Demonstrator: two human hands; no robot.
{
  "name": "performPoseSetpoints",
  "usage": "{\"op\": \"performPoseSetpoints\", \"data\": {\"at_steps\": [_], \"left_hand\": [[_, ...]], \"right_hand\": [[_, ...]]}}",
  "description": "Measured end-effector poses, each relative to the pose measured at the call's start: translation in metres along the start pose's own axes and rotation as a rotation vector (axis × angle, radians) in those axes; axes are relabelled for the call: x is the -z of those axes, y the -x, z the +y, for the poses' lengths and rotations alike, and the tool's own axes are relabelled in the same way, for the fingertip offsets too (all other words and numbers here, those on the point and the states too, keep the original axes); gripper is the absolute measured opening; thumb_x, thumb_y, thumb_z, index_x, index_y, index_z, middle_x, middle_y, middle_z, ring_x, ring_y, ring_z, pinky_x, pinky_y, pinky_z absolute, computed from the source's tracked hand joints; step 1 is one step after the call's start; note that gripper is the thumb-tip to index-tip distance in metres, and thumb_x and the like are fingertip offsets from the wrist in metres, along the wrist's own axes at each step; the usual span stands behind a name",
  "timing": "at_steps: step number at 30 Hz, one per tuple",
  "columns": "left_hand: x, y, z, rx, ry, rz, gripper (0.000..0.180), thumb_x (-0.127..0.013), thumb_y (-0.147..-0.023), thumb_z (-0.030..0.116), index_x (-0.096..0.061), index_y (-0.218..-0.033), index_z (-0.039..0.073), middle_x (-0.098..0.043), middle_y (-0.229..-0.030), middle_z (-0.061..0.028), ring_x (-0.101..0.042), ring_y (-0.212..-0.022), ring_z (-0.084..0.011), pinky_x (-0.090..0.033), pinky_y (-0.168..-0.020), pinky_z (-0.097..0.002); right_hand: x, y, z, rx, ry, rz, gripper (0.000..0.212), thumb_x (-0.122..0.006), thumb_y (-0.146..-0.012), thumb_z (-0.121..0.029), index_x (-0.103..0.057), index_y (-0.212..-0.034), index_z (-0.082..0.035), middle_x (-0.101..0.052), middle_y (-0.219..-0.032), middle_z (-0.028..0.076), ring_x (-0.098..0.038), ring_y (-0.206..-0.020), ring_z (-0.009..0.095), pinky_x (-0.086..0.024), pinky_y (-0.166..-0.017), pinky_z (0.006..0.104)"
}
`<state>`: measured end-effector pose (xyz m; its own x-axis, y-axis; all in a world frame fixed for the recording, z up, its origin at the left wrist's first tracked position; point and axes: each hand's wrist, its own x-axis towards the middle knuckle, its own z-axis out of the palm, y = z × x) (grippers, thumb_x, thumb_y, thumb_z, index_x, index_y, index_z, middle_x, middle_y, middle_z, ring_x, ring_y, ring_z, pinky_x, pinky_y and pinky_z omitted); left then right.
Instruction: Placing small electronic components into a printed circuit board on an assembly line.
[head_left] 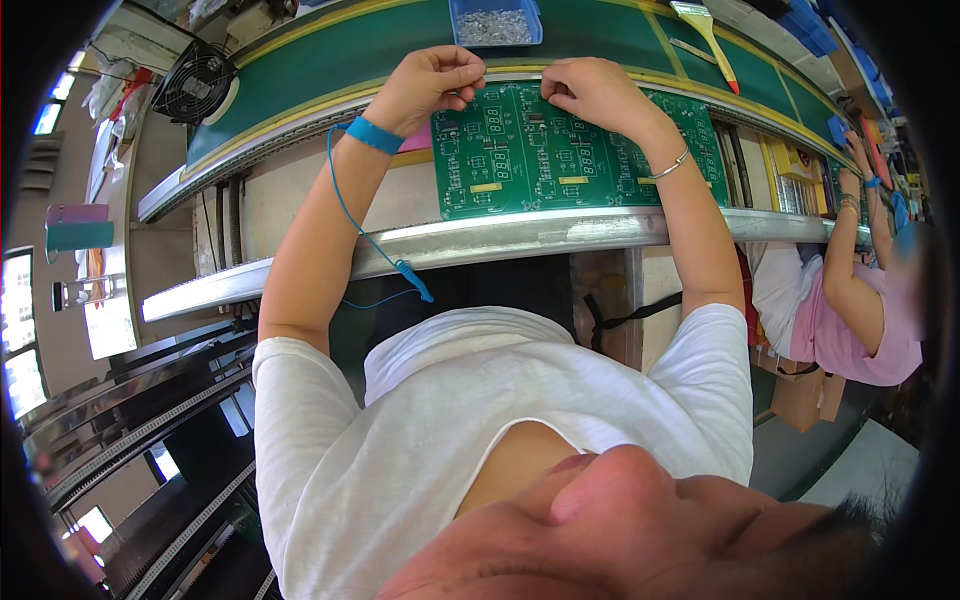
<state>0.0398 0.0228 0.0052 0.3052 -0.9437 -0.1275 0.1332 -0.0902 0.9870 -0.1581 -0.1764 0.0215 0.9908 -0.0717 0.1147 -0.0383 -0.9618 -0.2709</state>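
A green circuit board panel point(520, 190) lies flat across the metal rails in front of me. Several small displays and components stand on it. My left hand point(435, 85) is over the panel's far left corner, thumb and fingertips pinched together; whatever they hold is too small to make out. A blue wrist strap point(375, 135) with a coiled cord circles that wrist. Above the panel's far edge, my right hand point(598, 92) has its fingers curled downward, and the fingertips' contents are hidden. Beyond both hands stands a blue bin point(541, 25) of small clear parts.
A paintbrush point(706, 42) lies on the green conveyor belt point(350, 45) at the back. The near metal rail point(450, 240) runs between my body and the panel. A black fan point(195, 85) stands far left. A co-worker in a pink top point(850, 325) works at the right.
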Motion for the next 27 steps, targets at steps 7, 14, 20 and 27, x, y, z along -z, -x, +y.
{"op": "performPoseSetpoints", "data": {"at_steps": [7, 14, 20, 27], "left_hand": [[-0.005, 0.003, -0.001, 0.044, 0.127, -0.157, 0.012, -0.069, -0.099, 0.017, -0.065, -0.101, 0.006, -0.066, -0.094, -0.0016, -0.062, -0.077, -0.0057, -0.054, -0.066, -0.0187], [-0.004, 0.003, -0.004, 0.036, 0.220, -0.298, 0.018, -0.067, -0.100, 0.015, -0.066, -0.112, 0.002, -0.065, -0.090, -0.0005, -0.061, -0.075, -0.0053, -0.054, -0.065, -0.0189], [0.005, 0.001, -0.005, 0.115, 0.162, -0.288, 0.020, -0.063, -0.103, 0.017, -0.066, -0.115, 0.001, -0.067, -0.091, -0.0016, -0.063, -0.076, -0.0060, -0.056, -0.066, -0.0186], [0.004, 0.004, -0.001, 0.101, 0.146, -0.119, 0.018, -0.063, -0.103, 0.018, -0.066, -0.113, 0.003, -0.071, -0.095, -0.0042, -0.067, -0.078, -0.0079, -0.058, -0.067, -0.0203]], "right_hand": [[0.004, -0.001, -0.005, -0.026, -0.054, 0.081, 0.015, -0.071, -0.090, -0.015, -0.071, -0.104, -0.009, -0.070, -0.094, 0.006, -0.068, -0.085, 0.024, -0.054, -0.077, 0.0367], [0.029, -0.049, -0.011, 0.229, 0.099, 0.403, 0.013, -0.067, -0.096, -0.020, -0.068, -0.103, -0.009, -0.069, -0.094, 0.006, -0.067, -0.085, 0.026, -0.053, -0.075, 0.0343], [0.017, -0.098, -0.014, 0.138, 0.373, 0.182, 0.008, -0.072, -0.082, -0.016, -0.076, -0.088, -0.013, -0.072, -0.087, 0.010, -0.066, -0.094, 0.030, -0.047, -0.086, 0.0470], [0.013, -0.106, -0.017, 0.072, 0.308, 0.233, 0.006, -0.070, -0.083, -0.014, -0.074, -0.088, -0.013, -0.072, -0.083, 0.009, -0.069, -0.088, 0.030, -0.046, -0.085, 0.0487]]}}
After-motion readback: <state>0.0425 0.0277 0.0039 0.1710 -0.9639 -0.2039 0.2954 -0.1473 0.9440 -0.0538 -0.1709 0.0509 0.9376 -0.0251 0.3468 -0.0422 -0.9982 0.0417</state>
